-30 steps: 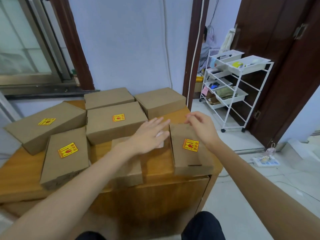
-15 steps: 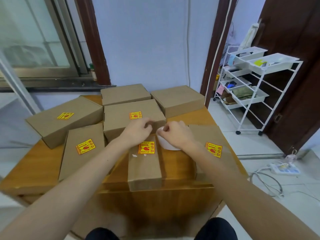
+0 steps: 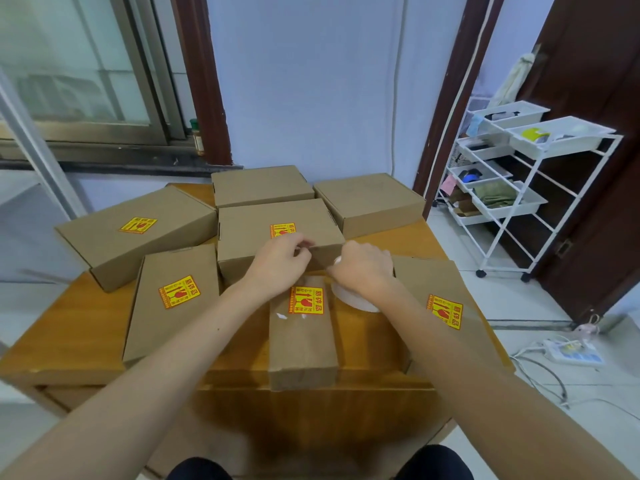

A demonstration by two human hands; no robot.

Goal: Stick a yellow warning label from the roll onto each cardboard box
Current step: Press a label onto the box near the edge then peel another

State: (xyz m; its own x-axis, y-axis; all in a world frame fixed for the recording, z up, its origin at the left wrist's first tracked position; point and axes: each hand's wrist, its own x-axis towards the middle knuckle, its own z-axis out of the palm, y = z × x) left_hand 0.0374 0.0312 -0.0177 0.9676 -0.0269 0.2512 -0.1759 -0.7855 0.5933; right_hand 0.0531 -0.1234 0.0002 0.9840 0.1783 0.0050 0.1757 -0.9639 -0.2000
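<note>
Several cardboard boxes lie on a wooden table (image 3: 69, 344). Yellow labels show on the far-left box (image 3: 138, 225), the left front box (image 3: 179, 292), the centre box (image 3: 282, 230), the narrow near box (image 3: 306, 301) and the right box (image 3: 445, 315). The back middle box (image 3: 261, 185) and back right box (image 3: 370, 199) have bare lids. My right hand (image 3: 363, 268) grips the white label roll (image 3: 353, 297) between the narrow and right boxes. My left hand (image 3: 280, 263) pinches the strip's end just left of it; the label itself is hidden by my fingers.
A white wire rack (image 3: 519, 188) with trays stands on the floor to the right by a dark door. A power strip (image 3: 571, 353) and cables lie on the floor right of the table. A wall and a window sill lie behind the table.
My left hand lifted off the narrow near box, uncovering its label. Both hands came together at the white roll, and my view moved closer and turned left.
</note>
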